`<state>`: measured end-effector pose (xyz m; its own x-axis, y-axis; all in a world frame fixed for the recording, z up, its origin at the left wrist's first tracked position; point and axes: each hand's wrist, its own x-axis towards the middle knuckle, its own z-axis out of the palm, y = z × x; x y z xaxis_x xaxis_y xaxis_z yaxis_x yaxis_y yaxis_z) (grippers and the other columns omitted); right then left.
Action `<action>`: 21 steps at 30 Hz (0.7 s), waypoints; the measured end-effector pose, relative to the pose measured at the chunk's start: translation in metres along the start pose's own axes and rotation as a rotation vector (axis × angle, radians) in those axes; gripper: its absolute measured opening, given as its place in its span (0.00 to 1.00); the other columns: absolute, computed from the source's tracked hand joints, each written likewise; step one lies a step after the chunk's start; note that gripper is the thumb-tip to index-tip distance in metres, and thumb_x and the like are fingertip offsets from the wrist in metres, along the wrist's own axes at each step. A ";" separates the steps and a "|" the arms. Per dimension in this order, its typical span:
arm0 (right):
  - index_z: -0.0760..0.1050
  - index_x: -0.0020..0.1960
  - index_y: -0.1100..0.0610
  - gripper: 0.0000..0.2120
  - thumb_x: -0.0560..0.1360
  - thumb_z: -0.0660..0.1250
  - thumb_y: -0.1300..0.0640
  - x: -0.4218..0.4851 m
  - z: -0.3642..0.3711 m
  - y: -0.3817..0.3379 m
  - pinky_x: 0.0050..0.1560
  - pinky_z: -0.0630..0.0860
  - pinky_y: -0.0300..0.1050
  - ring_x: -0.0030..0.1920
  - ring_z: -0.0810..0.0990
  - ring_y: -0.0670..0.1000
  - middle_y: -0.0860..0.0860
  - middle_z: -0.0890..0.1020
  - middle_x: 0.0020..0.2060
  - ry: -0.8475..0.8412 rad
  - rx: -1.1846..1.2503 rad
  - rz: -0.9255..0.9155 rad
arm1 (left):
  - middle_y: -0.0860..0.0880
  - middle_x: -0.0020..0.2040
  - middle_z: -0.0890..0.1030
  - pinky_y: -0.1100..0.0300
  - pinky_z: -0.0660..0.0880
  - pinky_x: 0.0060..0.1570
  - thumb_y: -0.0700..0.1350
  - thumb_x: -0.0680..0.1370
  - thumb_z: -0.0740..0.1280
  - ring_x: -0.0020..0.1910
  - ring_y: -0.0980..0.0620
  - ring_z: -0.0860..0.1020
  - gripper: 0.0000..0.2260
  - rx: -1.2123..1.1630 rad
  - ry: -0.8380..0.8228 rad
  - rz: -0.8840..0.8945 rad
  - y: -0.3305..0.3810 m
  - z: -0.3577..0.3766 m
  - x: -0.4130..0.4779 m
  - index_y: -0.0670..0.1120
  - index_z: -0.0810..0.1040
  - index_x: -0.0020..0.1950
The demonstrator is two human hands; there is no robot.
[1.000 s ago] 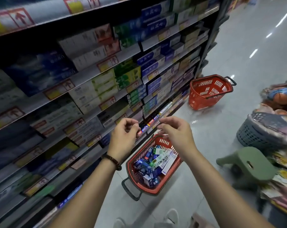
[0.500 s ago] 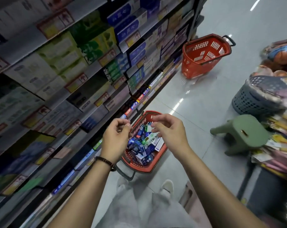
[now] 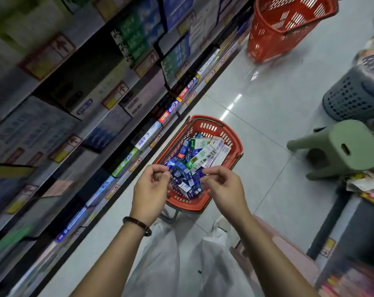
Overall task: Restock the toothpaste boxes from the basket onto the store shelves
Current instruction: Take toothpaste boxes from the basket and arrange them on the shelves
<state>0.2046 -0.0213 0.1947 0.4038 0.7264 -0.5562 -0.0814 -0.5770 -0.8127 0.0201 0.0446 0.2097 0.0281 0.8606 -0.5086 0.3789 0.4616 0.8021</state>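
Stocked shelves (image 3: 78, 116) ran along the left. The left hand (image 3: 151, 189) hovered over the near rim of the basket (image 3: 235, 144), fingers curled, thumb against forefinger, nothing visible in it. The basket stood on the floor beside the bottom shelf, with toothpaste boxes (image 3: 203, 155) heaped inside. The right hand (image 3: 224, 189) was curled above them; whether it touched one could not be told. A stool (image 3: 349, 146) stood further right.

A red slotted basket (image 3: 211, 121) is set upright on the floor, just beside the shelves' base. Toothpaste boxes (image 3: 203, 155) are piled loose inside: blue, white & green cartons, crossed at mixed angles. Shelves (image 3: 96, 32), at left, are stocked w/ boxed rows; edges carry price tags.
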 end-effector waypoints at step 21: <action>0.80 0.52 0.52 0.04 0.80 0.72 0.53 0.129 0.082 0.208 0.39 0.76 0.37 0.44 0.83 0.46 0.44 0.84 0.43 0.022 -0.365 0.208 | 0.51 0.48 0.85 0.62 0.78 0.41 0.45 0.83 0.69 0.42 0.58 0.84 0.05 0.027 -0.041 -0.187 -0.203 0.073 0.116 0.54 0.79 0.57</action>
<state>0.1648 -0.0170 -0.0598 0.4326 0.5748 -0.6946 0.1639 -0.8077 -0.5663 0.0138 0.0353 -0.0350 -0.0075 0.7505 -0.6608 0.4055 0.6064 0.6840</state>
